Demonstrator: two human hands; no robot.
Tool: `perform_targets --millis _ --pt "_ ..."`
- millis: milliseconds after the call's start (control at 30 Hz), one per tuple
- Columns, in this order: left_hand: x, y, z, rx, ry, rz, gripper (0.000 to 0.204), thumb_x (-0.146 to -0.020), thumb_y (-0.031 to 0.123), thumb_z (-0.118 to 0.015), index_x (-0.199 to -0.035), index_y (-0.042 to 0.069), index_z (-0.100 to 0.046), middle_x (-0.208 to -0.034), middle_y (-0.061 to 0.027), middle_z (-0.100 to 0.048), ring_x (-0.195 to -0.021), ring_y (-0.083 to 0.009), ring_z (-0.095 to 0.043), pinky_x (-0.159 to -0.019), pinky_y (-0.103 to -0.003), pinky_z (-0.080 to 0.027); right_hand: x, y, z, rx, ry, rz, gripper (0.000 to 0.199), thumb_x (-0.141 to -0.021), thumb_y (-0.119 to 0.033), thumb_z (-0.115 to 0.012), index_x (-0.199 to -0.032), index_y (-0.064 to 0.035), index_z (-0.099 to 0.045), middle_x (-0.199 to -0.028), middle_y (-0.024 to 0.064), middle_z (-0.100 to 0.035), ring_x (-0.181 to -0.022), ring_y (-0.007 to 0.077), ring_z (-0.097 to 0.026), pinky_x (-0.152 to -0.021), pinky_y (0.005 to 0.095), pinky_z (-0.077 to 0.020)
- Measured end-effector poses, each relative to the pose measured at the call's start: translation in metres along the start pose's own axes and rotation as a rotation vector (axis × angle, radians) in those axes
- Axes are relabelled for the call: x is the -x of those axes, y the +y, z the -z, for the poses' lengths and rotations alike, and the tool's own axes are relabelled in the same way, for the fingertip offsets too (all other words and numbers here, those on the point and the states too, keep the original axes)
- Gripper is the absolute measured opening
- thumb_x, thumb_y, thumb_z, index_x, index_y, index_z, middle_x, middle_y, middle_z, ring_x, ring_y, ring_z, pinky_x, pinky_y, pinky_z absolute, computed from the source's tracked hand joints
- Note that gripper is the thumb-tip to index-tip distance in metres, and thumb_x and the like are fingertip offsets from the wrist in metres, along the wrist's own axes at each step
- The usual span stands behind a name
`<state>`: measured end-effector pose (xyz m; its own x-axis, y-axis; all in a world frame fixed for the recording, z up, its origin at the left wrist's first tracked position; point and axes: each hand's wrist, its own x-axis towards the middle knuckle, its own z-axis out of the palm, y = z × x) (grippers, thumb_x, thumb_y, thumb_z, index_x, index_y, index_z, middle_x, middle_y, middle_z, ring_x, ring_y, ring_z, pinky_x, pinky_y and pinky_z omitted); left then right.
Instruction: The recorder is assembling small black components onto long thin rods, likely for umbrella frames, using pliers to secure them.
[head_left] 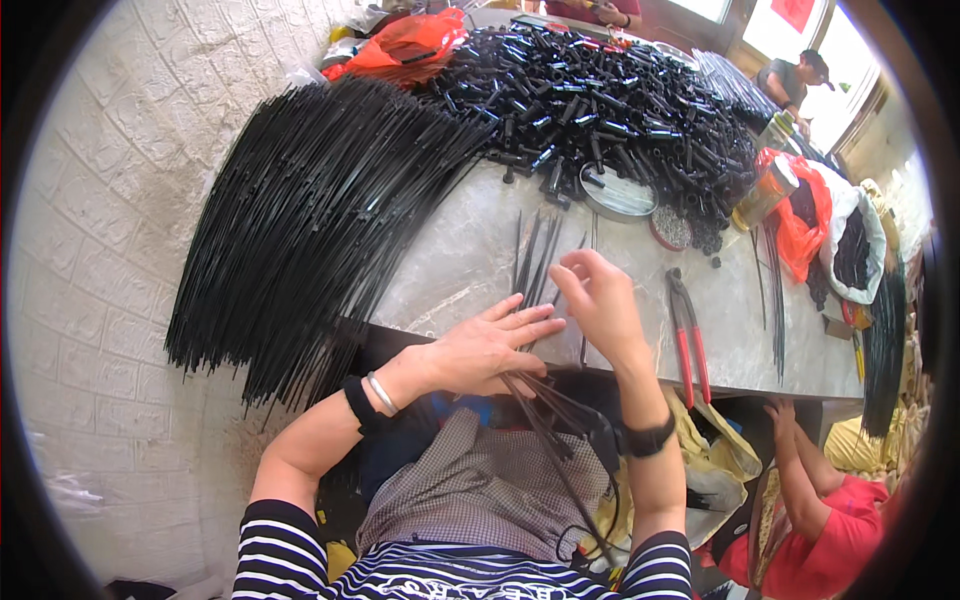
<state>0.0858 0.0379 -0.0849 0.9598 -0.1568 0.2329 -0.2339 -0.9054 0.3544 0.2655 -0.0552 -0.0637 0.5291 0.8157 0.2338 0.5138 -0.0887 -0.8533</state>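
Your left hand (490,350) lies over the thin black rods (535,262), so you can't see where it grips them; their lower ends run down past the table edge (800,385) into your lap. Your right hand (600,300) is turned away, its fingertips hidden, and it's probably pinching something too small to tell. The small dish (672,228) holds tiny bits you can't make out. The person in red (830,540) is cut off at the lower right edge.

An orange plastic bag (410,42) lies at the table's far edge; another orange bag (800,225) and a white sack (868,235) sit right.
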Motion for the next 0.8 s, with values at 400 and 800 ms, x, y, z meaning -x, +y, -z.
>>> perform_targets --millis 400,800 --pt "0.009 -0.004 -0.007 0.022 0.02 0.02 0.02 -0.081 0.03 -0.066 -0.098 0.018 -0.069 -0.15 -0.0096 -0.037 -0.141 -0.0285 -0.03 -0.115 -0.053 -0.024 -0.032 -0.002 -0.042 0.371 -0.045 0.038 0.038 -0.081 -0.039 -0.07 -0.083 -0.0011 -0.069 -0.069 0.015 -0.067 -0.068 0.0308 -0.067 -0.063 0.0404 -0.0512" --pt "0.01 0.0 -0.005 0.026 0.047 0.02 0.032 -0.066 0.013 -0.072 -0.098 0.018 -0.071 -0.148 -0.0083 -0.04 -0.139 -0.0268 -0.033 -0.117 -0.047 -0.022 -0.048 -0.003 -0.053 0.658 -0.23 -0.148 0.037 -0.075 -0.033 -0.066 -0.079 0.0043 -0.068 -0.087 0.0252 -0.068 -0.085 0.0402 -0.067 -0.075 0.0456 -0.0536"
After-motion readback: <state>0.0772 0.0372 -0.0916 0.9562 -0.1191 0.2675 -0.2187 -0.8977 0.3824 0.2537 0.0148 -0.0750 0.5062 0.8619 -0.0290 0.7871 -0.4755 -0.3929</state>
